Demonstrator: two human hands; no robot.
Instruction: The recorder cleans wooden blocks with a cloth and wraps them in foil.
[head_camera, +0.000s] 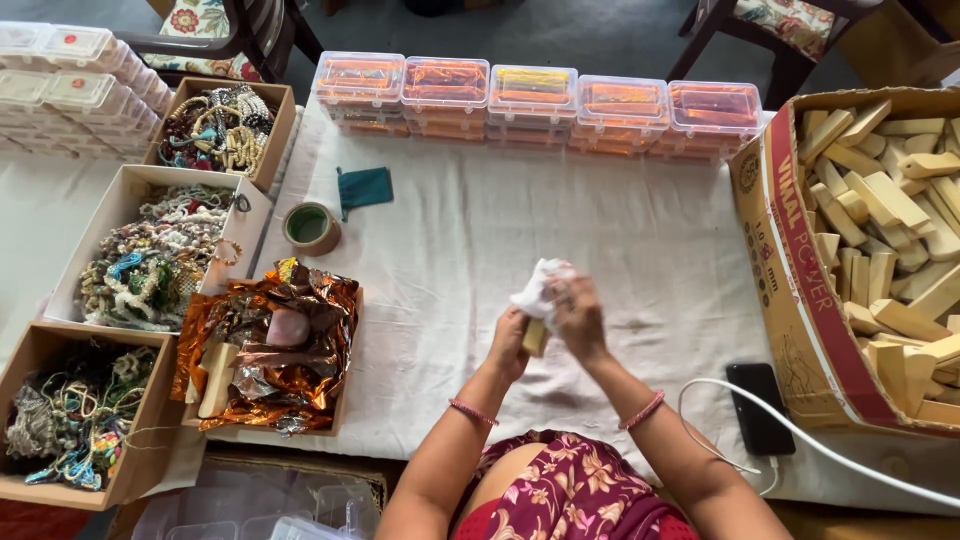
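Fingers (520, 345) of your left hand (510, 345) curled tight round a small wooden block (534, 337), upright, above the white tablecloth (600, 230). Your right hand (578, 318) pinches a white cloth (538, 285) against the block's top. Phone (758, 405) lies right of your forearm; carton of wooden blocks (775, 270) beyond it; foil-filled box (275, 350) sits to your left.

- We have one view only, from the camera worn on the head.
- It looks steeply down at the table (620, 230), quite near, facing away from the body.
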